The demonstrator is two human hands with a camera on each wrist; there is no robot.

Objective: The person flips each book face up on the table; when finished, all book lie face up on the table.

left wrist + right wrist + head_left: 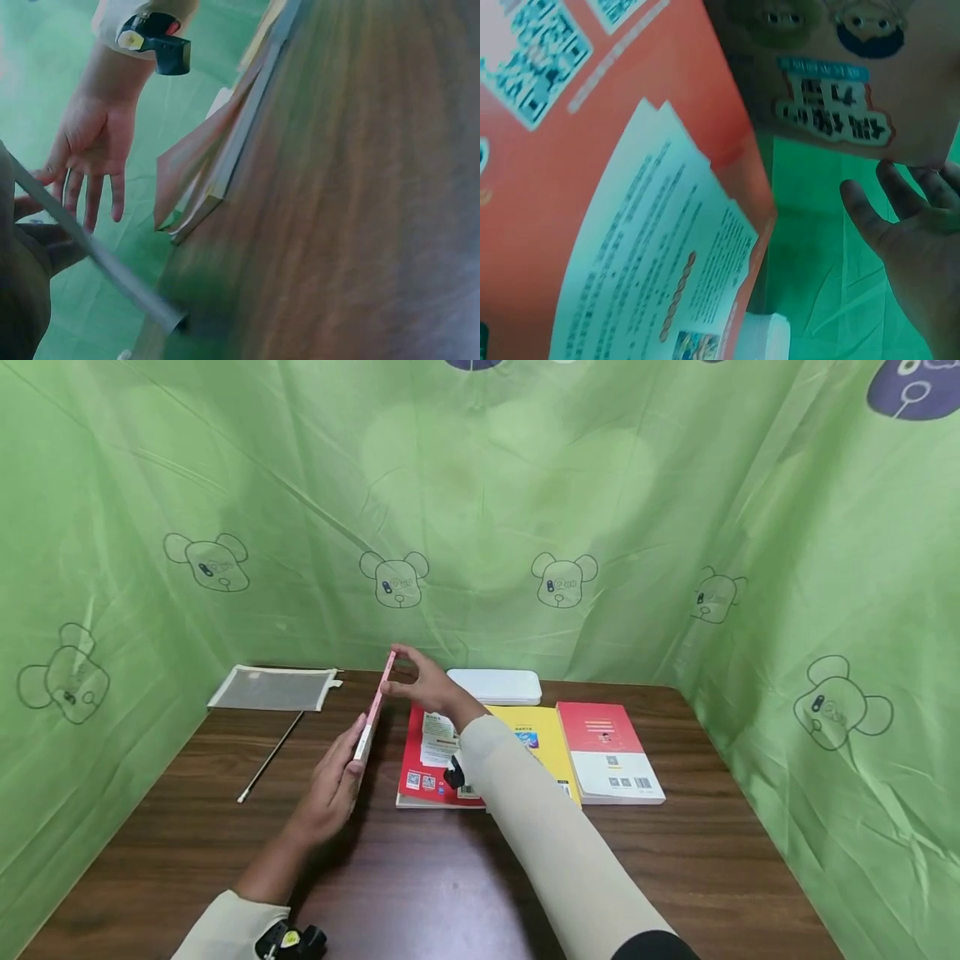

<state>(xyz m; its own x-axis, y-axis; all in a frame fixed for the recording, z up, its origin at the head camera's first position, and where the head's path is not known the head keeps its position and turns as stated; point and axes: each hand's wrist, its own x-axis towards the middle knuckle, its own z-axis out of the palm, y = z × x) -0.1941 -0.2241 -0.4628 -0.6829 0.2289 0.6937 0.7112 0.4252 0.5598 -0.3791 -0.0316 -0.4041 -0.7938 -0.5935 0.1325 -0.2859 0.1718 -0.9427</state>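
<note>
Head view: straight left fingers (345, 745) touch a pink-edged book (375, 707), right fingers (411, 655) pinching its edge, red book (444, 772) apart.

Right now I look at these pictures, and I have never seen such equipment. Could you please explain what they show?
There is no robot here, only a person's two bare hands. The wide picture comes from a camera worn on the head, looking forward and down. The other two come from cameras worn on the wrists, so they look tilted and close.

The left hand is against the side of a thin book, and the right hand touches its far end. The right wrist view shows cartoon faces on its cover.

On the wooden table lie a red book, a yellow book, a red-and-white book, a white case behind them, and, toward the left, a mesh pouch and a thin rod.
</note>
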